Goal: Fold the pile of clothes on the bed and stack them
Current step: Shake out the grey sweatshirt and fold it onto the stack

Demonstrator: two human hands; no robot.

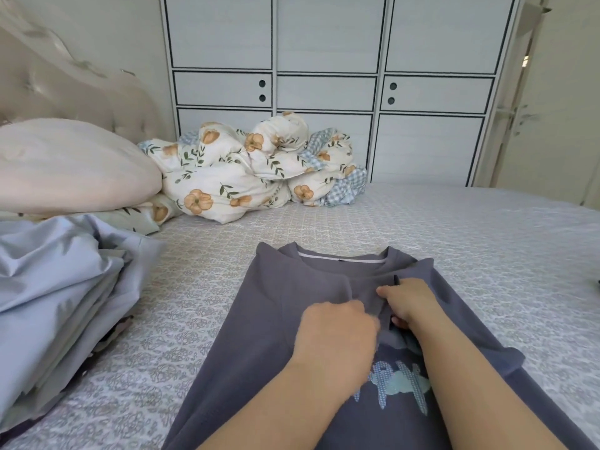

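Two hands, both on one gray shirt. Left hand [337, 323] curled, pinching a fold of cloth in the middle of the chest. Right hand [407, 300] curled too, pinching the cloth just beside the left hand, near the collar. Gray shirt [279, 319] spread flat on the bed, collar pointing away, with a light blue picture [399, 388] on the front, partly hidden by the arms.

To the left, one stack of clothes [55, 287], mostly pale blue, lying near the bed's edge and apart from the gray shirt. Cannot tell how many pieces in the stack.

Behind the stack, one big pink pillow [71, 167]. Beside the pillow, one bunched-up blanket [253, 167], white with orange flowers and green leaves, with blue checks on its other side.

Under everything, one bed [487, 241] with a pale gray cover full of small flower shapes. At the far left, a padded headboard [65, 76] with buttons. Along the back wall, a white wardrobe [328, 53] with dark lines round its doors and four round holes in the middle row. At the far right, one door [552, 108].
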